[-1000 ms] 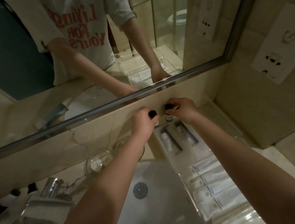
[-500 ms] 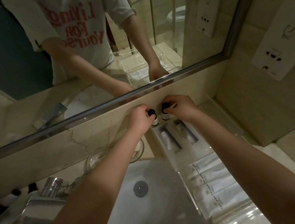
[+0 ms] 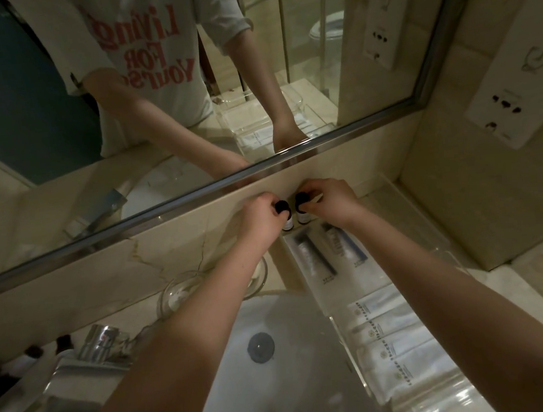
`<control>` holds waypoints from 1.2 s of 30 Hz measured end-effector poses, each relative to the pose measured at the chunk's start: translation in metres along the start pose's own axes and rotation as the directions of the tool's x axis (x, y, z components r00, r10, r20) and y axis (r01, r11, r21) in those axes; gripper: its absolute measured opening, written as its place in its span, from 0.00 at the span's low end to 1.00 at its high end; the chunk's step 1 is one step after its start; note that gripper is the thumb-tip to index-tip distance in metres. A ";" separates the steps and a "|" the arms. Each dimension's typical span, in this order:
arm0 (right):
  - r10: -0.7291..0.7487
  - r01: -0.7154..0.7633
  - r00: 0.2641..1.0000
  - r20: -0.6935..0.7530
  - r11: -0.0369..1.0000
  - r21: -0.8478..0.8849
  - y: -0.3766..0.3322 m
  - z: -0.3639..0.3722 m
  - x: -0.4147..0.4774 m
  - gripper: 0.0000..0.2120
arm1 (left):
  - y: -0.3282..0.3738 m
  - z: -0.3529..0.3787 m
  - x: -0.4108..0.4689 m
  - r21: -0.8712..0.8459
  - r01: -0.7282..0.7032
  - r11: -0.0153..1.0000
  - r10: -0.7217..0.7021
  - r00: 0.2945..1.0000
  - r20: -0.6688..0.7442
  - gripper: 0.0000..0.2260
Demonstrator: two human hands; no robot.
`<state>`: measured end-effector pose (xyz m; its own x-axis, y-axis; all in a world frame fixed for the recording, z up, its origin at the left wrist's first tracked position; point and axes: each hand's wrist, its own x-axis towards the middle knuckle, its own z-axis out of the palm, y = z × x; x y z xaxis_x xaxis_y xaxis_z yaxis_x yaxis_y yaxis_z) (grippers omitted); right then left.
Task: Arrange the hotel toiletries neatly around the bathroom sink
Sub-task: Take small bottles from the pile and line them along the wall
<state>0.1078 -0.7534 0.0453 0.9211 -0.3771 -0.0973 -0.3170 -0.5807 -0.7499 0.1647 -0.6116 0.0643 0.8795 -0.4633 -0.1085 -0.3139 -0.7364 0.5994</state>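
My left grip pinches the black cap of a small pale plastic bottle. My right grip pinches the cap of its twin, a second small black-capped bottle. On both hands the fingertips are curled round the caps and hold nothing else. The bottles are upright and side by side, nearly touching. They seem to stand at the back of the cream marble bench, under the steel mirror frame and just behind the far end of the clear acrylic tray.

The danger, as I judge it, is that I hold narrow bottles by their tops alone. If I let one go while it leans, it will knock its neighbour over. Either could then drop onto the packets in the tray or roll left into the white sink basin. Twisting a bottle to square its label might also loosen the cap instead. My left forearm passes above the clear glass tumblers, so a lowered elbow on the way out would sweep them.

Room is tight. The wall shuts off the back and the tray's end crowds the front. Bare bench lies to the right, between the tray and the side wall, and a narrower strip runs left towards the tumblers. My safest way out looks to be upward, then back over the basin.
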 end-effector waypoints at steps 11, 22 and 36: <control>0.017 -0.017 1.000 -0.013 1.000 0.001 -0.002 0.001 0.000 0.13 | -0.003 0.004 0.001 -0.046 0.028 0.999 -0.029 0.999 -0.022 0.11; 0.011 -0.006 0.992 -0.125 0.999 0.036 -0.009 -0.025 -0.025 0.15 | -0.011 -0.011 -0.017 -0.019 0.056 0.998 -0.057 0.997 -0.056 0.17; -0.156 0.156 0.988 0.011 0.971 -0.181 -0.065 0.037 -0.158 0.15 | -0.076 -0.070 -0.166 0.175 0.002 0.985 0.014 0.996 -0.090 0.13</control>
<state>-0.0090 -0.6293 0.0849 0.9617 -0.2736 0.0139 -0.2052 -0.7530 -0.6252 0.0679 -0.4438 0.0925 0.9037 -0.4274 -0.0278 -0.3702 -0.8122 0.4509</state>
